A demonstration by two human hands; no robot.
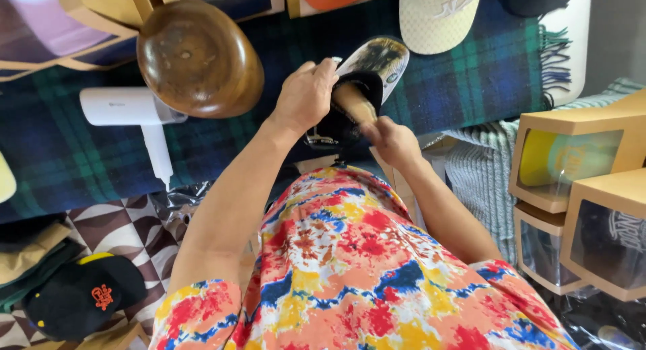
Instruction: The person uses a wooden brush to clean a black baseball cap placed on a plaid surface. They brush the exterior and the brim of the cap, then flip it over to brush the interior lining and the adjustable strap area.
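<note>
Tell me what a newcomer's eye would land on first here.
At centre, the left hand grips a black cap with a patterned brim, while the right hand works a wooden brush inside it. To the upper left, a rounded wooden hat block sits on the dark plaid blanket, a white handheld steamer beside it.

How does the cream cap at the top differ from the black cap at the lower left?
The cream cap is pale with tonal stitching on its front; the black cap is dark with an orange emblem and a yellow-edged brim. The cream cap lies on the plaid blanket; the black cap rests on the patterned floor, beside folded cloth. Both are brimmed caps, untouched by either hand.
</note>
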